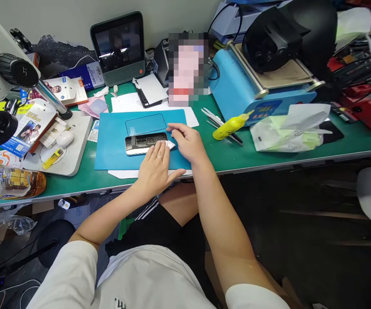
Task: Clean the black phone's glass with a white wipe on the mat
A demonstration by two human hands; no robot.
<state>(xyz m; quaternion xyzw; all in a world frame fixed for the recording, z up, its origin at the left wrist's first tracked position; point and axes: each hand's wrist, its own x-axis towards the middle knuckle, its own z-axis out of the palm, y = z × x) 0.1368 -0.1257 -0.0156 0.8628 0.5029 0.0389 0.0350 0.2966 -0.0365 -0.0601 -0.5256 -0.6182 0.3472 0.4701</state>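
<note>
Pressing a white wipe (171,145) to a dark phone (137,142) on a blue mat (111,141).

The left hand (159,165) lies flat over the phone's right end, fingers straight and close together, the wipe partly beneath; the right hand (187,141) is curled just beyond, thumb near forefinger, and I cannot tell whether it pinches anything. Wiping looks under way, though how much is left I can't judge; a black-edged clear sheet (146,123) lies on the far side of the phone, not over it. The mat runs bare to the left, giving room to slide that way. Its near edge sits close to the lip of the green surface (233,159), while a yellow bottle (232,126) narrows the right side.
</note>
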